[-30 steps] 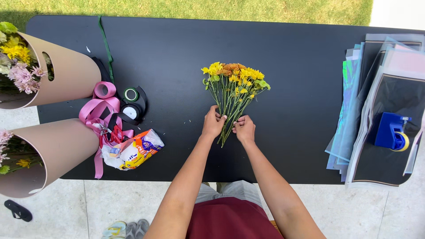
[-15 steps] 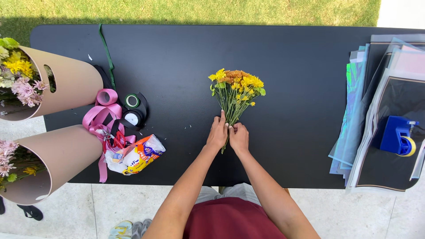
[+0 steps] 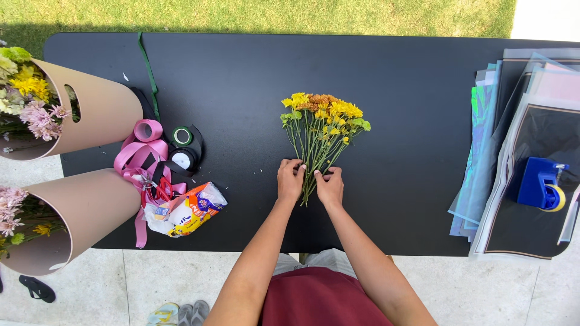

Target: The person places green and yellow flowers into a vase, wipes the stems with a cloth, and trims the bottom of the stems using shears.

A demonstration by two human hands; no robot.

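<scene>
Head view looks straight down on a long black bench (image 3: 241, 78) set on pale paving, with grass along the far edge. At the right end lies a stack of wrapping sheets (image 3: 513, 139), clear, iridescent and black-centred, running off the frame so its full extent cannot be seen. A blue tape dispenser (image 3: 541, 184) sits on top of the stack.

At the left end two beige paper cones lie on their sides, open mouths pointing off the bench. The upper cone (image 3: 96, 115) holds yellow, pink and white flowers; the lower cone (image 3: 78, 211) holds pink and yellow ones. Both are cut off by the frame, so much of their contents is hidden. Between them and the middle sit a tangle of pink ribbon (image 3: 142, 157), dark ribbon spools (image 3: 181, 148) and a printed plastic bag (image 3: 184, 208) whose contents I cannot make out.

Near the bench's middle lies a small bunch of yellow and orange flowers (image 3: 320, 115), heads away from the person. The left hand (image 3: 290, 181) and right hand (image 3: 330, 186) press together around the lower stems, each grip closed on them; the stem ends poke out just below.
</scene>
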